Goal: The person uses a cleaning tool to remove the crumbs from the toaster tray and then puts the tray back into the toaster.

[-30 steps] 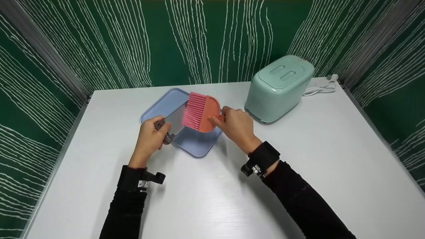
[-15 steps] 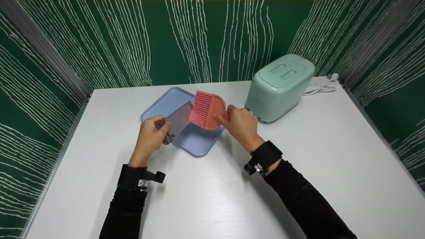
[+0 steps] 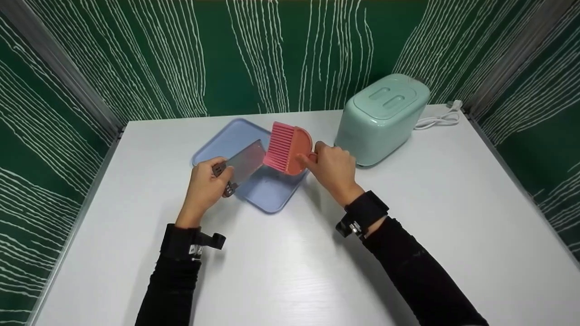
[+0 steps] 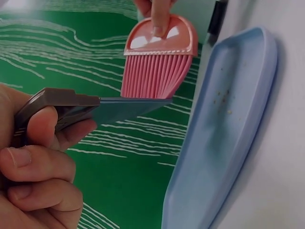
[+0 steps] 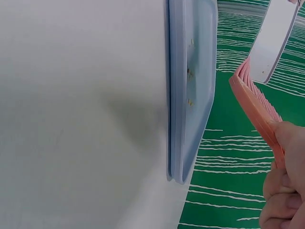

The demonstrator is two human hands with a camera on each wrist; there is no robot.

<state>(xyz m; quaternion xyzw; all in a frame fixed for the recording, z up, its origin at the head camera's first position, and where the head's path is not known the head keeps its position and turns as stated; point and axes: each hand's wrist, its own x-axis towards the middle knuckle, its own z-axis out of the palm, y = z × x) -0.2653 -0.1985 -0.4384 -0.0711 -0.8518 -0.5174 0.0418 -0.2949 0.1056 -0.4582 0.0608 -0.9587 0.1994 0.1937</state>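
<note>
White table (image 3: 290, 271), green streaked walls (image 3: 290, 68); brush (image 3: 290, 149) above blue tray (image 3: 271, 194).

A white table (image 3: 290, 276) carries a blue tray (image 3: 270, 195), a mint-green toaster (image 3: 378, 129) and a white cord (image 3: 438, 121).

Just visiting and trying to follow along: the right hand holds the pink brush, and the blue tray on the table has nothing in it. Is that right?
Not quite: the blue tray has small specks in it, as the left wrist view shows. The right hand does hold the pink brush.
</note>
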